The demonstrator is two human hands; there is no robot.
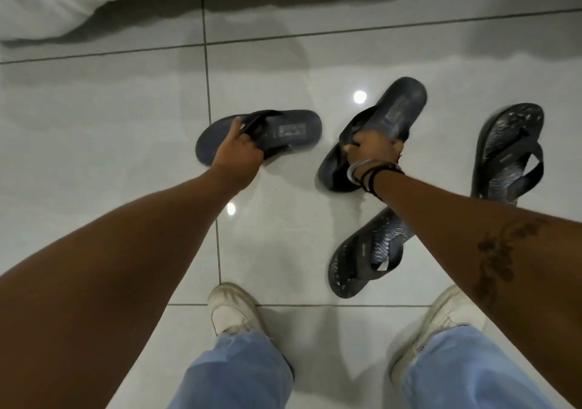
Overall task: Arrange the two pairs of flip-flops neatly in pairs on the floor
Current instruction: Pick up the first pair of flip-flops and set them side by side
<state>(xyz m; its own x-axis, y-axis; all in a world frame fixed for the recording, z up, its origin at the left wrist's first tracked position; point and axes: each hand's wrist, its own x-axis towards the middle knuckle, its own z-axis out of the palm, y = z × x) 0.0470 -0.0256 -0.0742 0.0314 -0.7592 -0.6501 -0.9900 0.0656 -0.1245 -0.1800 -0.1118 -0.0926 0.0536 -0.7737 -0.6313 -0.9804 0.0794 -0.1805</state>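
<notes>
— So where do the plain ones lie from you?

— Each hand has one by its straps: my left hand grips the dark smooth-soled rubber flip-flop lying crosswise, my right hand its mate, which slants away to the right

— So the axes disagree?

— Yes; I'd judge the crosswise one needs turning. The two wavy-patterned dark flip-flops sit untouched on the glossy white tile floor, one upright at far right, one under my right forearm

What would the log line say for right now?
left hand: grip on plain flip-flop strap | right hand: grip on matching flip-flop | patterned pair: on floor, unpaired
</notes>
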